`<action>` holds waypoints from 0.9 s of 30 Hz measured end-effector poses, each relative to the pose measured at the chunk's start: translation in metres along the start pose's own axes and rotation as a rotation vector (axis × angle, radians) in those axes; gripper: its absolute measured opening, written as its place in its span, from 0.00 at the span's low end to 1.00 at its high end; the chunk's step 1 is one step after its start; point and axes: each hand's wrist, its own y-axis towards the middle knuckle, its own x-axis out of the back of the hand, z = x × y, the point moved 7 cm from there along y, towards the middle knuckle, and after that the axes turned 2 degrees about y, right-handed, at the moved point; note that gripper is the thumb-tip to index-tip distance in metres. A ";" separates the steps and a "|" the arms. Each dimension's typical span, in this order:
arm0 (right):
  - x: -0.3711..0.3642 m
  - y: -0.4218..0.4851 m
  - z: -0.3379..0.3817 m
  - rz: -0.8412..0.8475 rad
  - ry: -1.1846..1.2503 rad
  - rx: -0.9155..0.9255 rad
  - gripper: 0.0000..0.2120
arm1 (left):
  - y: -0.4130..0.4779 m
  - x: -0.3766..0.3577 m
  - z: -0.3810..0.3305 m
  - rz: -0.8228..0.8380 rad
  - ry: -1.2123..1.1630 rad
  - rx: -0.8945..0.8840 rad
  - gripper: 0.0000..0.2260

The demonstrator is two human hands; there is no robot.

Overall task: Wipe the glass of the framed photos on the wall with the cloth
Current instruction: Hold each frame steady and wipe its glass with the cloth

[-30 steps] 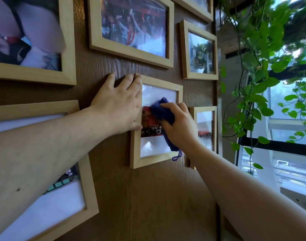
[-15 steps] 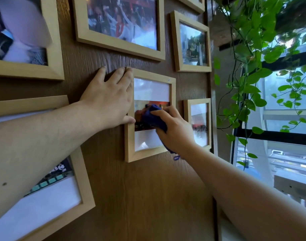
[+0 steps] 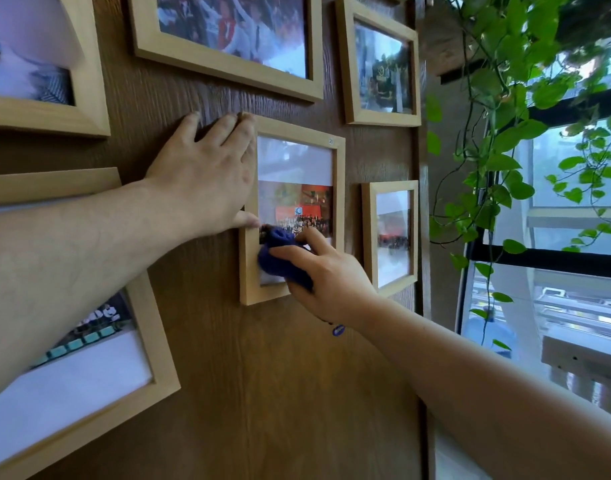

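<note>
A small light-wood photo frame hangs in the middle of a brown wood-grain wall. My right hand grips a bunched dark blue cloth and presses it on the lower left of that frame's glass. My left hand lies flat on the wall with its fingers spread, its thumb and fingertips against the frame's left edge. The bottom right corner of the frame is hidden behind my right hand.
Several more wooden frames surround it: a wide frame above, a tall frame upper right, a narrow frame to the right, two large frames at left. A trailing green plant hangs by the window at right.
My right hand has slid the cloth down and to the left across the glass, from the upper middle to the lower left. My left hand has stayed on the frame's left edge.
</note>
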 end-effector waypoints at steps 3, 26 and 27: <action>-0.002 -0.010 -0.004 0.040 -0.080 0.054 0.22 | 0.000 0.000 -0.001 -0.003 -0.013 -0.004 0.50; 0.071 0.028 -0.033 -0.183 -0.155 -0.204 0.19 | -0.002 0.034 0.019 -0.122 -0.069 -0.014 0.42; 0.079 0.039 -0.030 -0.205 -0.146 -0.193 0.20 | -0.001 0.043 0.029 -0.161 -0.068 -0.016 0.41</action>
